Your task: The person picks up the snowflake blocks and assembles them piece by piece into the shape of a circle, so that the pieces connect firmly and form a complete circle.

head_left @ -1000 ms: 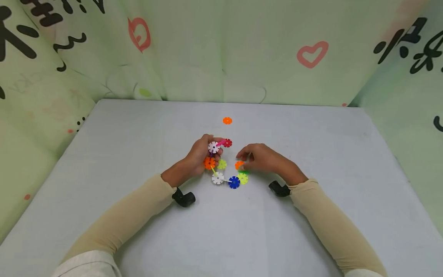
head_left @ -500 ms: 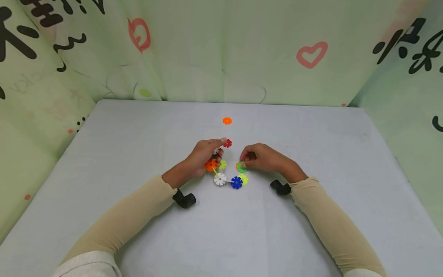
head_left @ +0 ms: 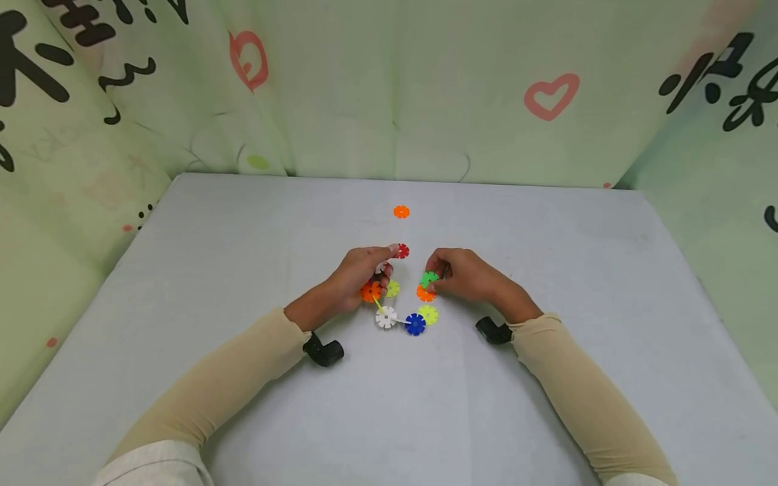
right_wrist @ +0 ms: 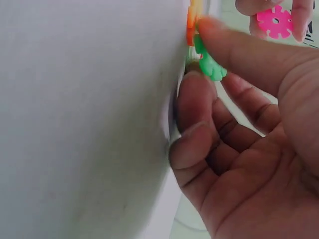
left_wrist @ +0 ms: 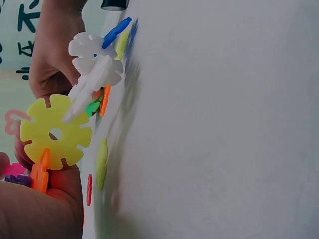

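Note:
My left hand point(head_left: 363, 273) grips a chain of linked notched plastic discs, mostly wrapped around its pink and purple end. Out of that grip hang an orange disc point(head_left: 371, 291), a yellow disc point(left_wrist: 56, 132), white discs point(head_left: 385, 317) and, at the free end, a blue disc point(head_left: 416, 325). My right hand point(head_left: 464, 273) pinches a green notched disc point(right_wrist: 212, 64) between thumb and fingers, tilted up off the table. Just under those fingertips lies a loose orange disc point(head_left: 426, 294). The two hands are apart, and the green disc does not touch the chain.
Loose discs lie on the white table point(head_left: 547, 256): a red disc point(head_left: 403, 251) by the left thumb, a yellow-green disc point(head_left: 393, 289) between the hands, another yellow-green disc point(head_left: 429, 315) beside the blue one, and an orange disc point(head_left: 401, 212) farther back. A printed curtain point(head_left: 340, 88) surrounds the table.
My right hand has picked up the green disc from the table and raised it slightly. The left thumb has come down over the chain's pink end, and the chain has shifted a little right.

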`<state>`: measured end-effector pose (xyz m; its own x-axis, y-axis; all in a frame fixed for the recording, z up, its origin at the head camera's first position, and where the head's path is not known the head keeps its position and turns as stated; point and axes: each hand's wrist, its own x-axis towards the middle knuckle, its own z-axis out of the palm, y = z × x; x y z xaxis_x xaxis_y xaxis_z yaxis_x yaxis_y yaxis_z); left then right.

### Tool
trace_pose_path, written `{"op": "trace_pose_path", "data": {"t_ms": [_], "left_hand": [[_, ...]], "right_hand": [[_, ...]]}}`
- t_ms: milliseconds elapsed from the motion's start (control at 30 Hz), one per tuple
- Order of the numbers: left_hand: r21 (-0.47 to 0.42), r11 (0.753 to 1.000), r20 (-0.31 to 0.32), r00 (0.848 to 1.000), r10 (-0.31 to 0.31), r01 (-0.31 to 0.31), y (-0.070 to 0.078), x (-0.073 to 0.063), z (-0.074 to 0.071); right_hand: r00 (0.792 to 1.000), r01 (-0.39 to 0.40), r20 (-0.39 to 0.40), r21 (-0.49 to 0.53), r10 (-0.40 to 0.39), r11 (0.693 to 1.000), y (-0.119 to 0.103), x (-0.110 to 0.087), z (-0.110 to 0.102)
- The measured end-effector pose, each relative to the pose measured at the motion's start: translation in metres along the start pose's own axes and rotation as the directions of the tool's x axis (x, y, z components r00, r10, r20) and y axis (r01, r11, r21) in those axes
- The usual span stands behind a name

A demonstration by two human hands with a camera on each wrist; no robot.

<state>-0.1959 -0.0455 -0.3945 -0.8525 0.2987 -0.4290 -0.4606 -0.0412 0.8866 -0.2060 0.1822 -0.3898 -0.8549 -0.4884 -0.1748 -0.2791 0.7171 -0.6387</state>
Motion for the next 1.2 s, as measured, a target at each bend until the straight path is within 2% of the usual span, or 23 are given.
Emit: {"op": "trace_pose_path", "data": {"t_ms": [233, 400, 500, 700, 800, 967, 1200], "left_hand": [[-0.056, 0.998, 0.024, 0.999, -0.025, 0.027, 0.001, 0.0, 0.003], [-0.073, 0.997, 0.057, 0.998, -0.033, 0.038, 0.001, 0.001, 0.005], [-0.083, 0.996, 0.076, 0.997, -0.029, 0.035, 0.0, 0.001, 0.006], [-0.053, 0.998, 0.099, 0.995, -0.015, 0.02, -0.003, 0.002, 0.008], [-0.032, 0.999, 0.102, 0.995, -0.016, 0.019, -0.003, 0.002, 0.009], [-0.03, 0.999, 0.1, 0.995, -0.015, 0.018, -0.003, 0.001, 0.01], [-0.058, 0.998, 0.072, 0.997, 0.004, 0.001, 0.0, -0.002, 0.009]], "right_hand": [[0.993, 0.018, -0.121, 0.035, -0.014, 0.999, -0.005, 0.0, -0.006], [0.966, 0.063, -0.257, 0.168, -0.018, 0.984, -0.011, 0.003, -0.01], [0.955, 0.1, -0.298, 0.256, -0.02, 0.962, -0.015, 0.005, -0.011], [0.97, 0.066, -0.243, 0.38, 0.031, 0.922, -0.019, 0.006, -0.008], [0.97, 0.054, -0.238, 0.411, 0.05, 0.91, -0.021, 0.007, -0.006], [0.969, 0.068, -0.242, 0.424, 0.04, 0.903, -0.024, 0.009, -0.003], [0.989, 0.086, -0.15, 0.446, -0.021, 0.891, -0.023, 0.008, -0.002]]}}
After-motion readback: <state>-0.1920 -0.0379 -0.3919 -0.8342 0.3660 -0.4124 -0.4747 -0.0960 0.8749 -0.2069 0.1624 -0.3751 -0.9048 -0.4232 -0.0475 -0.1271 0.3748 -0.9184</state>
